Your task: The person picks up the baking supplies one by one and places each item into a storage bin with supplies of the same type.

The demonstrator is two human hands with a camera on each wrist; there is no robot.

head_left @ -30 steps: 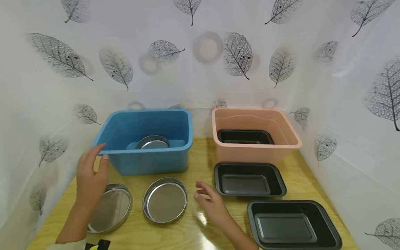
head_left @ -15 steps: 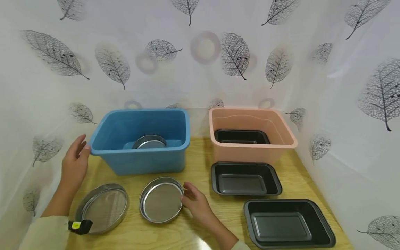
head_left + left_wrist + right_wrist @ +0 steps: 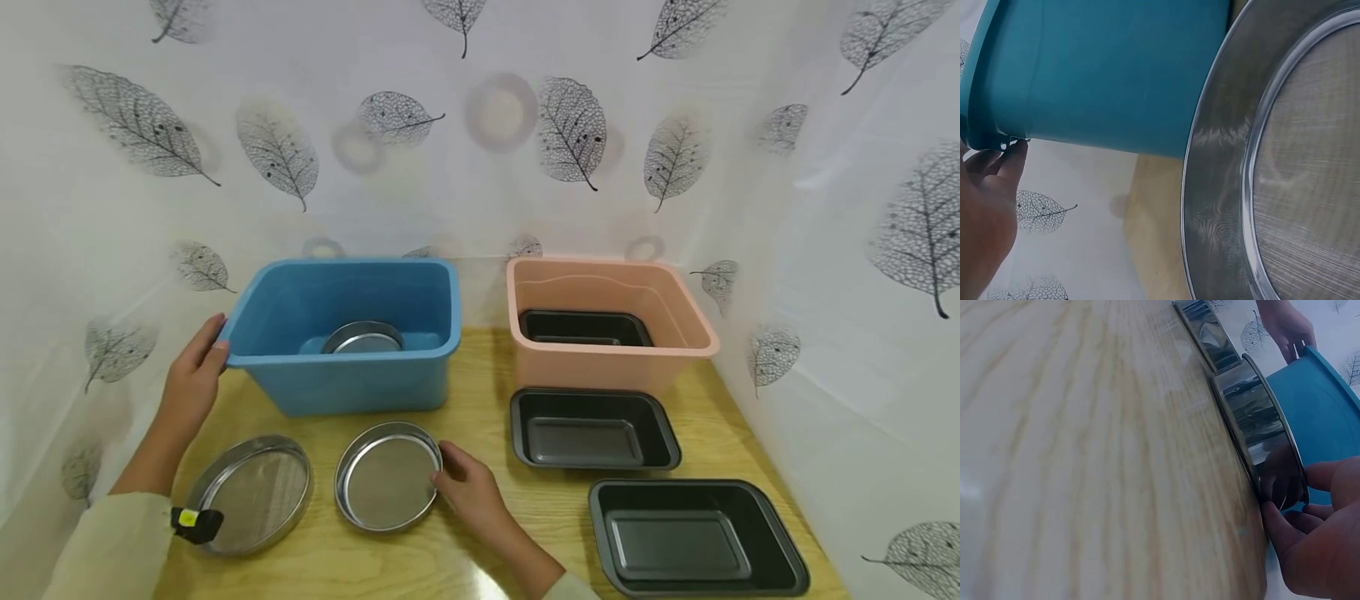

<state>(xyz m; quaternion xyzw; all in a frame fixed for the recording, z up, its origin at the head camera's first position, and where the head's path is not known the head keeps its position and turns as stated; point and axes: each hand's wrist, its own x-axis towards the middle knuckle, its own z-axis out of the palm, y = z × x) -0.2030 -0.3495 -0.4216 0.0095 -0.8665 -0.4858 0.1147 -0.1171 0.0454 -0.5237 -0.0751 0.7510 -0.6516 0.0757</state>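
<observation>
My left hand [image 3: 191,379] holds the left rim of the blue plastic tub [image 3: 352,387], thumb and fingers at its edge. The left wrist view shows those fingertips at the corner of the rim. My right hand [image 3: 476,500] holds the right side of a round metal sieve [image 3: 390,483] lying on the table; in the right wrist view its thumb and fingers close on the shiny side wall [image 3: 1254,419]. A larger round sieve [image 3: 258,500] with fine mesh lies to the left, below my left forearm. Inside the tub sits another round metal piece [image 3: 363,337], partly hidden.
A pink tub [image 3: 600,367] stands at the back right with a dark loaf pan [image 3: 585,327] inside. Before it on the wooden table [image 3: 420,567] lie two more dark loaf pans, a smaller one [image 3: 596,429] and a larger one [image 3: 697,537]. Leaf-printed sheeting surrounds the table.
My left hand has moved from the tub's front left corner to its left rim and taken hold there. My right hand has moved left and gripped the middle sieve's edge.
</observation>
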